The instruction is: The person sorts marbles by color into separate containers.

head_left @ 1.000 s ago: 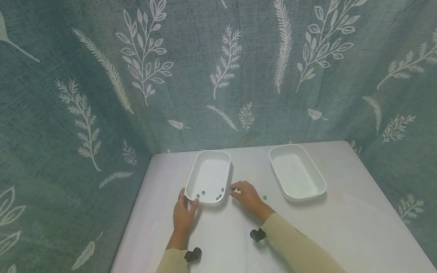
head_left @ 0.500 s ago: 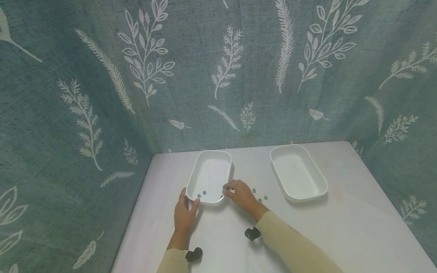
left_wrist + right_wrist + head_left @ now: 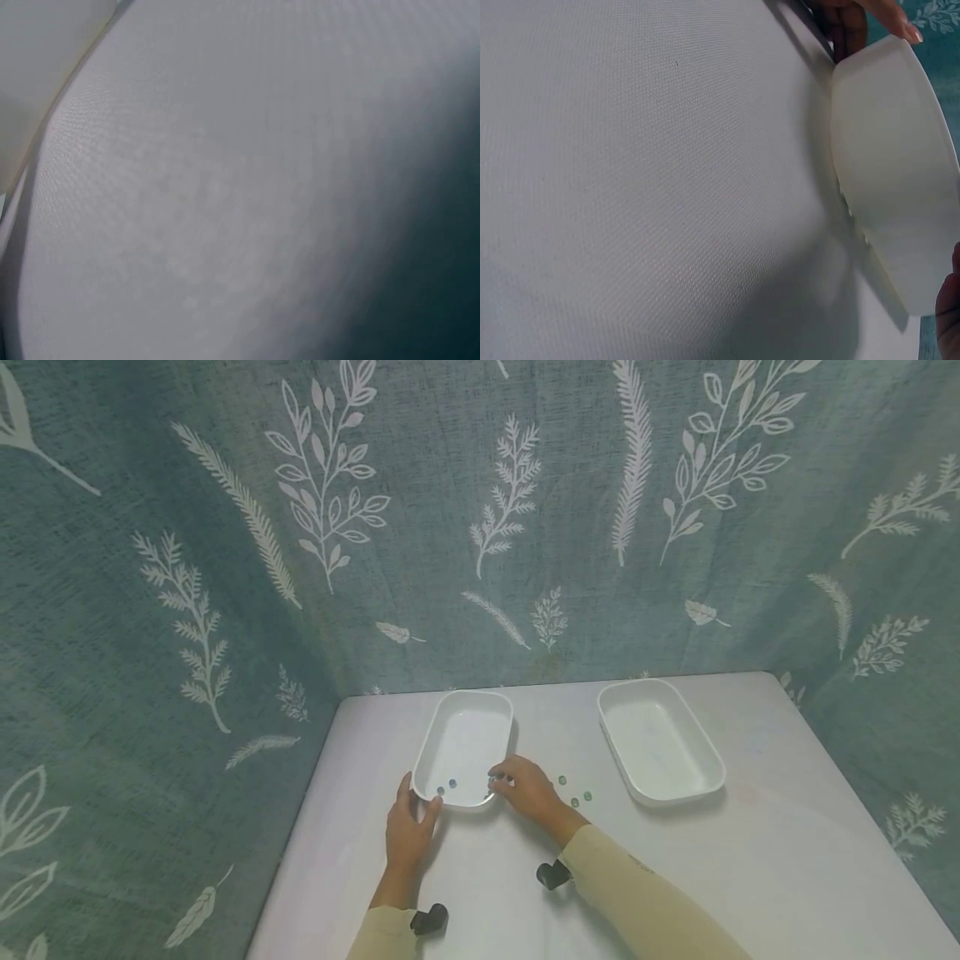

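Observation:
A white rectangular tray (image 3: 463, 739) stands on the left of the table. My left hand (image 3: 408, 833) grips its near left corner, thumb on the rim and fingers along the outer side. In the right wrist view that thumb (image 3: 892, 16) sits on the rim of the tray (image 3: 892, 150). Over the near right corner, the curled fingertips of my right hand (image 3: 531, 792) meet around a small glass bead, mostly hidden by them. Two blue beads, one (image 3: 452, 783) behind the other (image 3: 441, 791), lie in the tray. The left wrist view catches only the tray's wall (image 3: 45, 67).
Several green beads (image 3: 587, 796) lie on the white table (image 3: 495, 885) between the trays. A second white tray (image 3: 662, 743) stands at the right. A leaf-patterned curtain (image 3: 442, 527) hangs behind and beside the table.
My right hand has moved left from beside the tray to over its near right corner. Green beads it covered now show on the table. The left hand keeps its hold.

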The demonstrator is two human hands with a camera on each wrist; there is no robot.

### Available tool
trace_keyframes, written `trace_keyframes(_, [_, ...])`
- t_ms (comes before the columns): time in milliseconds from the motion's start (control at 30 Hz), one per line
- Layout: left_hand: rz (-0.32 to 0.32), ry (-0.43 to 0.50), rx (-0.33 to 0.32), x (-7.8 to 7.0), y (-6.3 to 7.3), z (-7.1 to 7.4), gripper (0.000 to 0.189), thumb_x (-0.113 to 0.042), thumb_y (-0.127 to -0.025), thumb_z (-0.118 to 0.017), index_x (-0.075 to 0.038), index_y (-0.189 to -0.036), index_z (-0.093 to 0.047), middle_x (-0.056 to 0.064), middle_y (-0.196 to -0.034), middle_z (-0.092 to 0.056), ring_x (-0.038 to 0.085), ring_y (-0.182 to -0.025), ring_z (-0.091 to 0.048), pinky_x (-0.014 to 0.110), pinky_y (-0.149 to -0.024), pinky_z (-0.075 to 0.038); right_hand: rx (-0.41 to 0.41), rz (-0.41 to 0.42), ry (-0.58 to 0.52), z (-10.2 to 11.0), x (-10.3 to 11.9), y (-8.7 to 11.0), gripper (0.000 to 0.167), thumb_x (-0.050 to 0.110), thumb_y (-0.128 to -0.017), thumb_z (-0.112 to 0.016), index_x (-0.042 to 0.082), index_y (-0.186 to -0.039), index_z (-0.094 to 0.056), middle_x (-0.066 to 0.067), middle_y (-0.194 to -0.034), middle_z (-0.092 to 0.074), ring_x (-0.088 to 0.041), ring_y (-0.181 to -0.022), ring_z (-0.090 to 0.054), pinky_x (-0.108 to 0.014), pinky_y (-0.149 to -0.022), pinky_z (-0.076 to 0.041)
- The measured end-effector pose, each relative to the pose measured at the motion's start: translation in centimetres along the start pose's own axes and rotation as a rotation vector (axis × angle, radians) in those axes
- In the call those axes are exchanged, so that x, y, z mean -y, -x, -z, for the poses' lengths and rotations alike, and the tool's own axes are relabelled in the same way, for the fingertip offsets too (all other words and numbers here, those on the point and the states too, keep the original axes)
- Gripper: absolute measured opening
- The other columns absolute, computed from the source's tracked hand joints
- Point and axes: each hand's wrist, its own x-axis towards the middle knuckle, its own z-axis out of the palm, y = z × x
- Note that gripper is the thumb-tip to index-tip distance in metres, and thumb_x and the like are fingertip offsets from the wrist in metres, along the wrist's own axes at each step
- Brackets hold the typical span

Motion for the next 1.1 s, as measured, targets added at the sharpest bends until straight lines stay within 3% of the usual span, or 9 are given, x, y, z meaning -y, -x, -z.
trace_keyframes(333, [0.010, -0.022, 0.002, 0.2, 0.0, -0.3, 0.081, -0.054, -0.089, -0.063, -0.014, -0.151, -0.032, 0.015, -0.146, -0.046, 0.037, -0.133, -0.042, 0.058, -0.107, -0.031, 0.000, 0.032, -0.039, 0.2, -0.2, 0.2, 0.022, 0.027, -0.093, -0.065, 0.019, -0.113, -0.069, 0.010, -0.100, -0.061, -0.012, -0.094, -0.056, -0.032, -0.082, -0.050])
trace_keyframes(1100, [0.048, -0.026, 0.022, -0.3, 0.0, -0.1, 0.080, -0.053, -0.089, -0.063, -0.015, -0.152, -0.031, 0.016, -0.146, -0.045, 0.039, -0.134, -0.040, 0.059, -0.108, -0.028, -0.010, 0.049, -0.039, 0.6, -1.2, 0.3, 0.017, 0.030, -0.095, -0.062, 0.023, -0.109, -0.069, 0.013, -0.101, -0.062, -0.009, -0.095, -0.057, -0.030, -0.084, -0.050])
